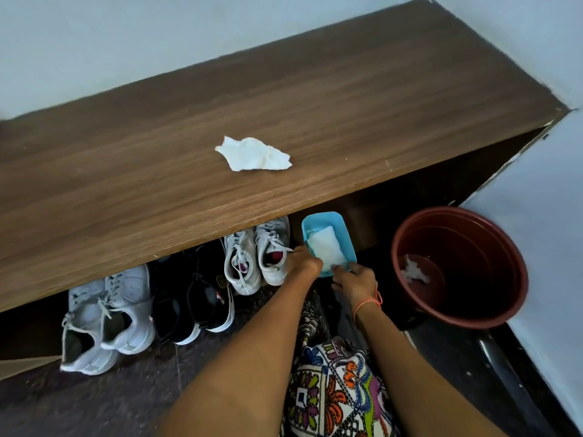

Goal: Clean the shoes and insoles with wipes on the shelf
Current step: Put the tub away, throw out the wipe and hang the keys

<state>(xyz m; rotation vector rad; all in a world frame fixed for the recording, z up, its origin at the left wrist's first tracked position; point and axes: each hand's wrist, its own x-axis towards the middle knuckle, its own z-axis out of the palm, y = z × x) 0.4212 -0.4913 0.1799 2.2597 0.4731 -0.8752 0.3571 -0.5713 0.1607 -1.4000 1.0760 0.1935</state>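
Six shoes stand in three pairs on the dark floor [94, 405] under the wooden shelf [347, 105]. There is a white pair [104, 313] at the left, a black pair [192, 298] in the middle and a grey-white pair [257, 253] towards the right. All have their heels towards the person, and the shelf's front edge hides their toes.

One crumpled wipe [252, 154] lies alone on the shelf top, near the front edge. There are two containers. A blue tray [325, 218] sits just right of the grey-white pair, half under the shelf, and holds a folded stack of wipes [325, 247]. A reddish-brown bucket [479, 234] stands further right by the wall, with one used wipe [413, 271] balled up at its bottom.

Both hands are at the near end of the tray. The left hand [303, 264] has its fingers curled over the tray's near left corner, gripping the rim, and it sits just beside the heel of the nearest grey-white shoe. The right hand [356, 282], with an orange thread [367, 305] round its wrist, is bent at the near right corner. Its fingertips seem to pinch the near edge of the stack, though they are too small and overlapped to be sure.

Brightly patterned fabric [334, 389] shows between the forearms.
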